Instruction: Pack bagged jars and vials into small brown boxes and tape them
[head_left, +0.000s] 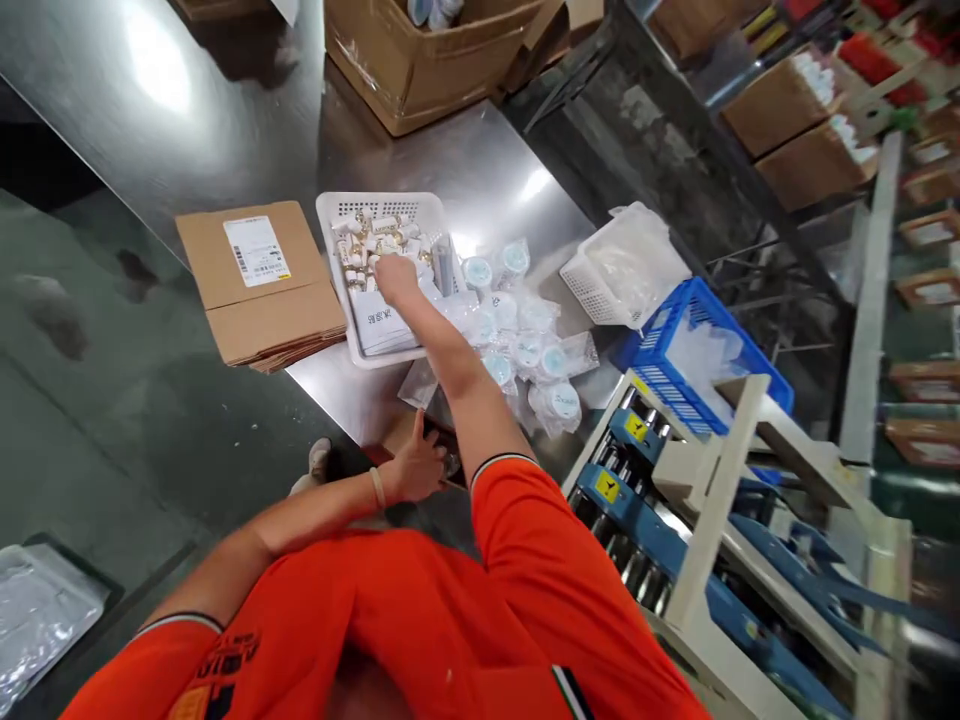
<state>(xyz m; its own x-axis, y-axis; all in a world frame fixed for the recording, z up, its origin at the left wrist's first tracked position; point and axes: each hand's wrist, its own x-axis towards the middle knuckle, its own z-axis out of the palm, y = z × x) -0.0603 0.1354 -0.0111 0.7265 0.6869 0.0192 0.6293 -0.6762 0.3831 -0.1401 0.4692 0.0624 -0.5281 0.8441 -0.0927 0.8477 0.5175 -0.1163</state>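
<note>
My right hand reaches into a white perforated basket, over small white-and-gold bottles; its fingers point down and their tips are hidden. White printed packets lie in the near part of this basket. My left hand is lower, at the table's near edge beside a small brown box, with the index finger stretched out; what the other fingers touch is unclear. Clear-bagged round jars are piled right of the basket, and a clear bag lies between the hands.
Flattened cardboard boxes are stacked left of the basket. An open carton stands behind. A white basket of clear bags and a blue crate are on the right, beside a roller conveyor.
</note>
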